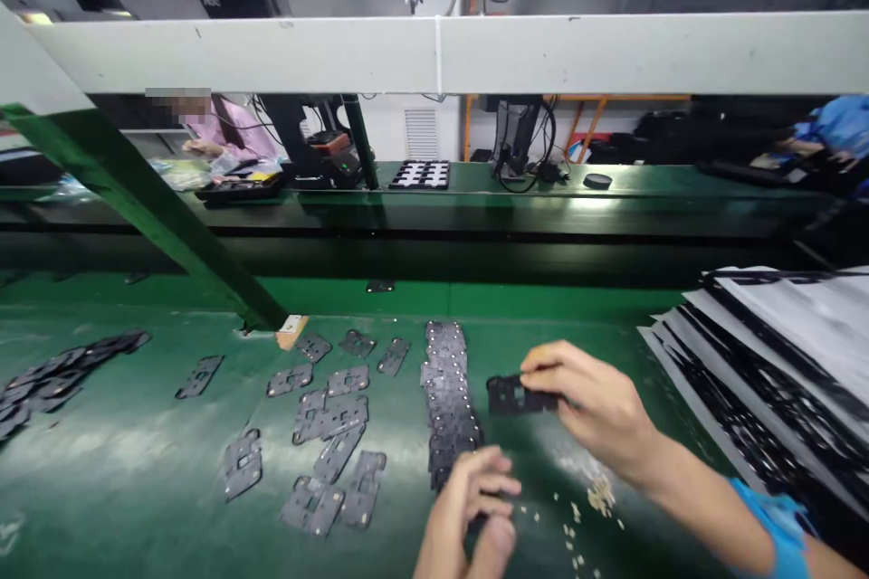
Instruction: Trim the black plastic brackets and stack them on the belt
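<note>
My right hand pinches a flat black plate with cut-outs by its right part, just above the green table. Lower and to the left, my left hand has its fingers curled but apart, near the lower end of a long overlapping row of similar plates; a dark area under its fingers is too hidden to make out. Loose plates lie scattered left of the row. Small pale pieces are strewn below my right hand.
At the far left is a heap of black plates. Layered white sheets and black parts are piled at the right. A green slanted post meets the table. Beyond the conveyor, a person in pink works.
</note>
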Tool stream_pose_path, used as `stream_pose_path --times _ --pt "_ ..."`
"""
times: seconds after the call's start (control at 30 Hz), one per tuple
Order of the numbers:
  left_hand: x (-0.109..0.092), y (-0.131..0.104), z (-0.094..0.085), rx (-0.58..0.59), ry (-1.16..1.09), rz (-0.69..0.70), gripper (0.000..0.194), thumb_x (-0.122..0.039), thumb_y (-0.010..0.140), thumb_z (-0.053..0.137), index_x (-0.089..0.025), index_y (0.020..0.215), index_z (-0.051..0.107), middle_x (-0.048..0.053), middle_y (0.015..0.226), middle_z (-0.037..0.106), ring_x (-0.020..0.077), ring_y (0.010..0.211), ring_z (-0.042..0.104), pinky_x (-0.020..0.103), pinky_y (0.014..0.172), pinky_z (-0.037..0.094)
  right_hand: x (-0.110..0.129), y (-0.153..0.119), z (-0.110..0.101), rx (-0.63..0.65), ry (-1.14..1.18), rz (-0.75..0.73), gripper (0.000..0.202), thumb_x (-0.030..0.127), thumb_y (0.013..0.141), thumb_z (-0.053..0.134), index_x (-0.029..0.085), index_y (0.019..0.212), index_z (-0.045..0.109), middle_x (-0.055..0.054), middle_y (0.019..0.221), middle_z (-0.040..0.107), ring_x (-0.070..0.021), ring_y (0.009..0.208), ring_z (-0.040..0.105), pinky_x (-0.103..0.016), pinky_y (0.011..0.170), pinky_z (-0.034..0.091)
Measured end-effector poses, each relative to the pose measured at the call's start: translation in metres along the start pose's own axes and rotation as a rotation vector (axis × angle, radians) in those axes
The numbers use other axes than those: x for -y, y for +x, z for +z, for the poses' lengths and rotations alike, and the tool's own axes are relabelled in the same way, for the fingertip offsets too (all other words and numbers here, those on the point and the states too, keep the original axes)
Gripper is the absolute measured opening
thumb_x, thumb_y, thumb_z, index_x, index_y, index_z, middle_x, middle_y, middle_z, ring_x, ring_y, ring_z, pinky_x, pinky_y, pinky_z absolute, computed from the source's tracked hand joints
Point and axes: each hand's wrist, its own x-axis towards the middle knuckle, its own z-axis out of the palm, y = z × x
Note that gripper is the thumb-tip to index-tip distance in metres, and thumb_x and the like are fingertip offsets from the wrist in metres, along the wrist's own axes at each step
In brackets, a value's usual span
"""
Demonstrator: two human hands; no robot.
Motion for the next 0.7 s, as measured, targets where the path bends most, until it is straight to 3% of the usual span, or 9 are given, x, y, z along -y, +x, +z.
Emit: stream_pose_path --times 0.07,0.13,0.2,0.3,0.4,0.6,0.7 --pt "-0.015 0.009 0.001 -0.032 -0.191 -0.066 0.069 -0.076 0.099 0.054 -0.016 0.134 0.055 0.015 0.101 0.074 0.0229 0.082 0.074 0.033 0.070 0.061 0.031 -0.020 -0.004 -0.031 -0.016 -0.092 0.035 -0.001 0.097 0.047 0.021 0.105 0.073 -0.009 0.100 0.078 -0.0178 0.085 0.076 -0.030 0.073 0.063" --pt "-0.033 0.015 0.005 0.017 -0.245 -0.171 0.058 -0.073 0.099 0.058 -0.016 0.110 0.058 0.002 0.070 0.065 0.0120 0.055 0.058 0.022 0.053 0.048 0.051 -0.037 -0.002 -0.047 -0.029 -0.110 0.032 0.001 0.099 0.049 0.019 0.109 0.074 -0.010 0.100 0.079 -0.0189 0.085 0.076 -0.030 0.073 0.064" --pt "-0.048 0.016 0.008 0.025 -0.221 -0.221 0.052 -0.069 0.098 0.064 -0.019 0.090 0.052 -0.006 0.058 0.053 0.0067 0.047 0.045 0.018 0.049 0.037 0.064 -0.053 0.001 -0.065 -0.016 -0.025 0.034 0.000 0.100 0.049 0.019 0.113 0.074 -0.012 0.107 0.078 -0.0199 0.093 0.077 -0.031 0.078 0.065" --pt "-0.058 0.007 0.012 -0.028 -0.161 -0.211 0.053 -0.068 0.096 0.067 -0.020 0.085 0.048 -0.008 0.059 0.049 0.0058 0.048 0.043 0.017 0.051 0.036 0.077 -0.076 0.007 -0.128 0.116 0.251 0.032 0.003 0.101 0.054 0.021 0.121 0.071 -0.012 0.116 0.075 -0.0206 0.106 0.076 -0.030 0.088 0.065" --pt "-0.056 -0.005 0.014 -0.029 -0.129 -0.231 0.052 -0.069 0.099 0.062 -0.020 0.087 0.047 -0.008 0.062 0.048 0.0063 0.050 0.042 0.018 0.051 0.036 0.092 -0.095 0.016 -0.228 0.283 0.466 0.030 0.010 0.101 0.061 0.023 0.127 0.067 -0.009 0.115 0.074 -0.0190 0.098 0.077 -0.027 0.083 0.067" --pt "-0.051 -0.021 0.018 0.131 -0.014 -0.216 0.038 -0.054 0.112 0.044 -0.018 0.103 0.053 -0.005 0.071 0.052 0.0093 0.059 0.048 0.021 0.058 0.041 0.104 -0.113 0.044 -0.430 0.250 0.509 0.030 0.003 0.095 0.069 0.024 0.117 0.073 -0.005 0.105 0.077 -0.0164 0.084 0.078 -0.025 0.072 0.069" --pt "-0.054 -0.022 0.018 0.165 0.023 -0.197 0.037 -0.050 0.115 0.039 -0.018 0.102 0.054 -0.005 0.070 0.049 0.0094 0.060 0.044 0.022 0.058 0.039 0.103 -0.115 0.049 -0.477 0.230 0.470 0.034 -0.002 0.092 0.070 0.022 0.115 0.074 -0.005 0.105 0.079 -0.0186 0.087 0.079 -0.026 0.069 0.070"
